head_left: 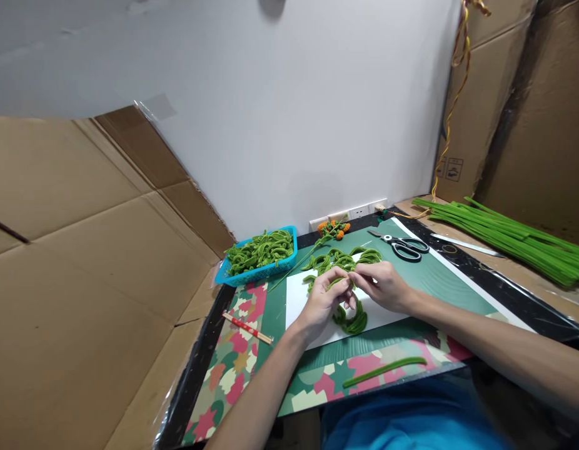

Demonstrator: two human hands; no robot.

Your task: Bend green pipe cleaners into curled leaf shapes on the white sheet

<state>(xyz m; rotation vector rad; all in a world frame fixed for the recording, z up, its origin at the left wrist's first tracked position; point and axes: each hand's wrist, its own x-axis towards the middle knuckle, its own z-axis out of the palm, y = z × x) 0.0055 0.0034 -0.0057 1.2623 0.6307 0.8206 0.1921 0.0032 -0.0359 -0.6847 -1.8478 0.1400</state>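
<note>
Cardboard print [454, 169] unreadably small; hands [323, 301] [384, 284] together near green fuzzy pieces [352, 321].

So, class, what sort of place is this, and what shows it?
Probably a small craft workspace: scissors, a bundle of long green strips, and a blue basket of curled green pieces.

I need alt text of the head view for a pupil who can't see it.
A person's left hand and right hand are close together above a white sheet bearing curled green fuzzy pieces. A blue basket of similar pieces stands beyond to the left, scissors lie beyond the right hand, and a bundle of straight green strips lies at far right.
</note>
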